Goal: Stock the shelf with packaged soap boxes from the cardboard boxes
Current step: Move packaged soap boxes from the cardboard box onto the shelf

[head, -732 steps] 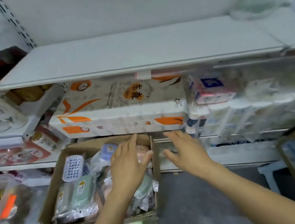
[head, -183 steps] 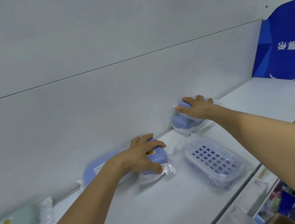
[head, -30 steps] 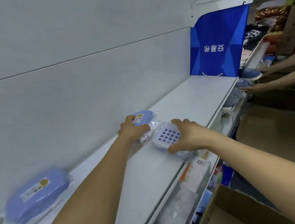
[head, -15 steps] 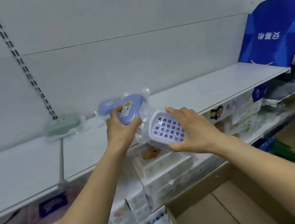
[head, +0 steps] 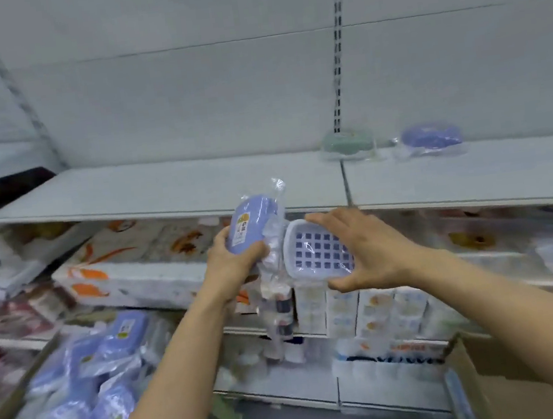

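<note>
Held at frame centre, in front of the white shelf's (head: 169, 190) front edge: two wrapped soap boxes. In the left hand (head: 231, 262), a lilac closed soap box (head: 251, 224), oval, tilted upright, small yellow-and-white label on its face, clear plastic wrap sticking up above it and trailing down below the palm; fingers and thumb curled round its lower half. In the right hand (head: 373, 253), a white soap box with a square-holed grid (head: 317, 251), lilac showing through the holes, also in clear film; fingers over its top edge, thumb under its bottom edge, gripping. Close side by side, wraps seemingly touching.

Far back on the shelf, upper right of the frame: a pale green soap box (head: 346, 142) and, just right of it, another lilac soap box (head: 430, 138), both wrapped, both blurred, no labels readable.

Lower left: an open cardboard box (head: 13, 394), only part of its brown rim visible, heaped with lilac packets (head: 107, 373) smeared by motion blur, count impossible to tell. Lower right corner: a second cardboard box (head: 488, 385), cut off by the frame edge, contents out of sight.

Under the shelf: orange-printed white packs (head: 129, 260) and rows of small white packages (head: 376, 308), print unreadable. Label text on the held lilac box too small to make out.
</note>
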`<move>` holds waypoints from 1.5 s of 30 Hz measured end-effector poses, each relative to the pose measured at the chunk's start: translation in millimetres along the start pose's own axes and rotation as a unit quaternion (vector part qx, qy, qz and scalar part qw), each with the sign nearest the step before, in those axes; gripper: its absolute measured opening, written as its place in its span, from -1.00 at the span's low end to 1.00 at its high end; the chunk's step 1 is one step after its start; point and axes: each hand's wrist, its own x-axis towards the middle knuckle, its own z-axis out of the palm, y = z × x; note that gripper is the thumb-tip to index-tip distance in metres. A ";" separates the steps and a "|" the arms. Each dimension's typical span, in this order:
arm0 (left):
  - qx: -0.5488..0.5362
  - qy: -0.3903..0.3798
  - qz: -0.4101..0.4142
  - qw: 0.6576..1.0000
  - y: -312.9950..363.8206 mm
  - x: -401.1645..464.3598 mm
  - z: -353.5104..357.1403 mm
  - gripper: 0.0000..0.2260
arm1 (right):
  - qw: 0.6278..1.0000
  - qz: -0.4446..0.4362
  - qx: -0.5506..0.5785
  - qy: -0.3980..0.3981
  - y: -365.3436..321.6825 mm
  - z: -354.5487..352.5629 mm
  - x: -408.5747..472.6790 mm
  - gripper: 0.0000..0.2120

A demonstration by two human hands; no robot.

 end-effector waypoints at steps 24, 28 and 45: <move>0.121 0.340 -0.295 0.885 -269.2 61.1 -502.4 -0.17 | 0.941 0.170 0.268 -0.116 -373.2 319.7 304.0 -0.08; 0.159 0.309 -0.294 0.890 -307.1 75.2 -511.0 -0.26 | 0.874 0.364 0.319 -0.050 -349.6 353.8 299.6 -0.14; 0.340 0.121 -0.373 0.855 -341.0 108.6 -527.2 -0.28 | 0.788 0.452 0.352 -0.224 -301.5 415.0 301.2 -0.43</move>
